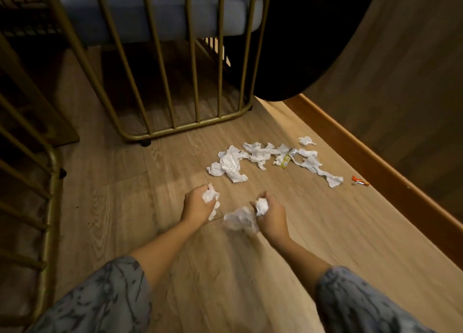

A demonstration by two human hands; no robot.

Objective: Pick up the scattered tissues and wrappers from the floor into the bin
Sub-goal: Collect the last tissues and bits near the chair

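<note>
My left hand (196, 205) is closed around a crumpled white tissue (210, 197) just above the wooden floor. My right hand (271, 213) grips another white tissue (261, 205), with a loose part (240, 218) hanging out to its left. Beyond both hands, several crumpled tissues (230, 163) lie scattered on the floor. Among them lies a yellow and silver wrapper (288, 158). A small tissue ball (305, 140) lies farther back. An orange wrapper (360, 180) rests near the skirting on the right. No bin is in view.
A gold metal chair frame (175, 128) with a grey cushion stands behind the litter. Another gold frame (51, 182) stands at the left. A round dark tabletop (313, 44) overhangs at the upper right. A wooden skirting board (375, 162) runs along the wall on the right.
</note>
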